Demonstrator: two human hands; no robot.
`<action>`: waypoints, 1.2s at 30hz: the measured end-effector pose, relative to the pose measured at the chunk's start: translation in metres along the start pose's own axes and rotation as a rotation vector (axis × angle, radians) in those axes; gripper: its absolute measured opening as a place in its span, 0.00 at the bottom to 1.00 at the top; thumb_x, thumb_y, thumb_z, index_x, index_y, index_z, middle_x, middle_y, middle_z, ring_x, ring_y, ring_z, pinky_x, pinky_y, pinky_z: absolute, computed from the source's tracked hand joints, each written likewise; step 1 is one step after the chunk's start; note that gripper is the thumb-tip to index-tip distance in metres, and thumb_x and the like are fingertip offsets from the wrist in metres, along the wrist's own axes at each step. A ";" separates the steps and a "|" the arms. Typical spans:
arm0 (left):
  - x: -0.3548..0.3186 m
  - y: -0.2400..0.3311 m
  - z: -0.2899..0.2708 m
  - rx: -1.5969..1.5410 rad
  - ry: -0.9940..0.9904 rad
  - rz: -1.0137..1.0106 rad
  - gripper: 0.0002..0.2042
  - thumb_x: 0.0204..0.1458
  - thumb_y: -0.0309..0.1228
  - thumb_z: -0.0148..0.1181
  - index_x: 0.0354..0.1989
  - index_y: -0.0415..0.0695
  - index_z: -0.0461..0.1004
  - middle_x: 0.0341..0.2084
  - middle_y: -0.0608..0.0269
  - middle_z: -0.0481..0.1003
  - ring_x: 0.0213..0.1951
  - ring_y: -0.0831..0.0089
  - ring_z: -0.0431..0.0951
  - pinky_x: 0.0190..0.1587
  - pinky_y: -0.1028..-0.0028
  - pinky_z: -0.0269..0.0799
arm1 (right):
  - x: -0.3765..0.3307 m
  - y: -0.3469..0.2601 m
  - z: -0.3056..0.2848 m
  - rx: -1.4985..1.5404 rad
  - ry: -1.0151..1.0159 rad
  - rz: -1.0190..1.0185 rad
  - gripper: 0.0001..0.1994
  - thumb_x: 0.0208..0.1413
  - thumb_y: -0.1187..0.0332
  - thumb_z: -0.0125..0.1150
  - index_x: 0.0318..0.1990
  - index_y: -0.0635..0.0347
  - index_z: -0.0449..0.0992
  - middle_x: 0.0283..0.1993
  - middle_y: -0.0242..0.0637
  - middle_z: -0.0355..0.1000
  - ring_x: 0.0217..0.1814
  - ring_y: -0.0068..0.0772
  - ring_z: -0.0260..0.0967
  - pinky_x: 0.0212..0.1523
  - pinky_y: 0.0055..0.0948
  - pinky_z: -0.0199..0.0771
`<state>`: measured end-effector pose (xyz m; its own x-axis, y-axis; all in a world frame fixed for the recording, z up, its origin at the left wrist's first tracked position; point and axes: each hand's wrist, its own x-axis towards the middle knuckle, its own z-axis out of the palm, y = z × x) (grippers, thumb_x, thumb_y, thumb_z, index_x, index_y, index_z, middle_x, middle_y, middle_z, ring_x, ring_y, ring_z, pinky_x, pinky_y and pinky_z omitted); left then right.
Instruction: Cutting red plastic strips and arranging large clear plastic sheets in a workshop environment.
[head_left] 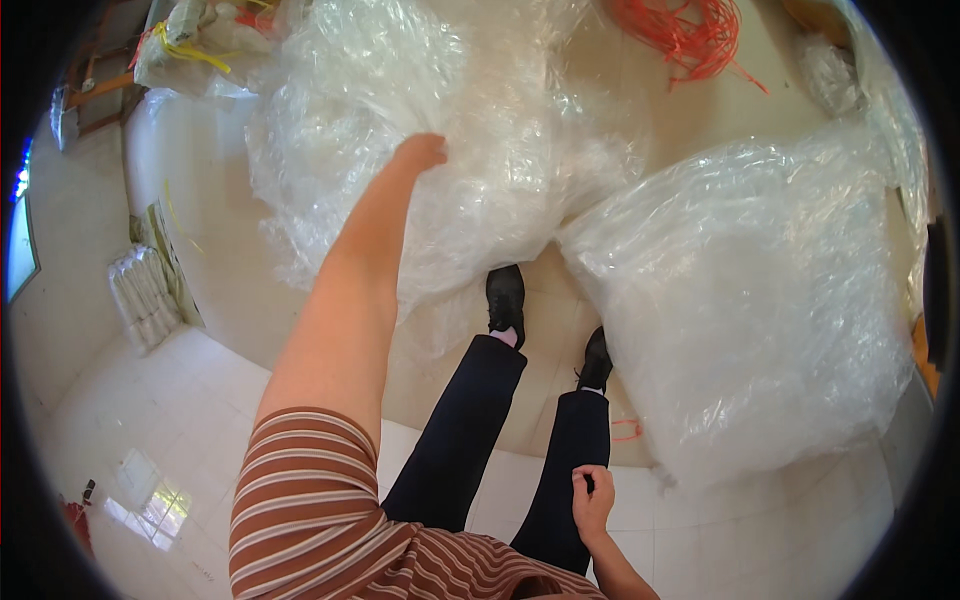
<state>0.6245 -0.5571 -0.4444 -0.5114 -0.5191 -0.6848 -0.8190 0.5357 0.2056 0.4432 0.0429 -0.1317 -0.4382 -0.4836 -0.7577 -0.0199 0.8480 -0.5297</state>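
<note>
My left arm stretches forward over a large heap of crumpled clear plastic film (500, 190). At its end my left hand (420, 152) is closed, with its fingers curled into the film's folds; the fingertips are partly hidden. Low beside my right thigh hangs my right hand (593, 505), its fingers curled toward the thumb in a loose ring. Nothing shows in that hand. To the right of my feet lies a big, puffed-up clear plastic bundle (740, 310), apart from both hands.
A tangle of red-orange twine (690, 35) lies at the far right, and a short piece of it (627, 430) is near my right shoe (595, 360). Tied clear bags (195, 50) sit at the far left. A white wrapped bundle (145, 300) rests by the left wall.
</note>
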 end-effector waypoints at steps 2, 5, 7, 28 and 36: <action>-0.028 0.064 0.075 0.009 0.193 0.058 0.20 0.48 0.40 0.54 0.49 0.45 0.69 0.42 0.54 0.73 0.48 0.60 0.71 0.49 0.64 0.66 | -0.002 0.001 -0.007 -0.062 0.016 0.049 0.02 0.47 0.74 0.55 0.27 0.61 0.71 0.29 0.39 0.68 0.36 0.39 0.66 0.38 0.31 0.64; -0.110 0.173 0.091 -0.330 0.452 0.127 0.10 0.47 0.34 0.55 0.30 0.39 0.65 0.26 0.48 0.67 0.33 0.49 0.68 0.35 0.58 0.64 | -0.004 0.004 -0.018 -0.128 0.034 0.058 0.02 0.47 0.75 0.54 0.28 0.62 0.71 0.29 0.39 0.68 0.35 0.38 0.66 0.40 0.29 0.64; -0.172 0.211 0.081 -0.486 0.544 0.116 0.10 0.46 0.31 0.57 0.29 0.40 0.63 0.25 0.51 0.66 0.32 0.52 0.67 0.33 0.60 0.64 | 0.000 0.003 -0.017 -0.131 0.007 0.025 0.03 0.48 0.72 0.54 0.27 0.62 0.71 0.30 0.40 0.69 0.35 0.41 0.66 0.37 0.32 0.65; -0.320 0.260 0.050 -1.350 0.662 -0.573 0.15 0.53 0.33 0.54 0.45 0.38 0.66 0.35 0.60 0.70 0.32 0.73 0.71 0.37 0.76 0.66 | 0.223 -0.216 -0.058 0.025 -0.401 -0.019 0.22 0.43 0.74 0.50 0.50 0.61 0.69 0.37 0.29 0.71 0.34 0.19 0.66 0.33 0.18 0.66; -0.208 0.210 -0.005 -1.766 0.405 -0.334 0.21 0.51 0.37 0.56 0.52 0.40 0.64 0.34 0.63 0.70 0.28 0.79 0.68 0.32 0.78 0.65 | 0.176 -0.126 -0.104 0.322 -0.212 0.094 0.22 0.44 0.74 0.55 0.51 0.60 0.69 0.37 0.26 0.70 0.34 0.15 0.64 0.32 0.16 0.64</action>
<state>0.5578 -0.3398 -0.2550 -0.0947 -0.6965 -0.7113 -0.0365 -0.7116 0.7016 0.2753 -0.1263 -0.1587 -0.2290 -0.4694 -0.8528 0.3094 0.7955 -0.5210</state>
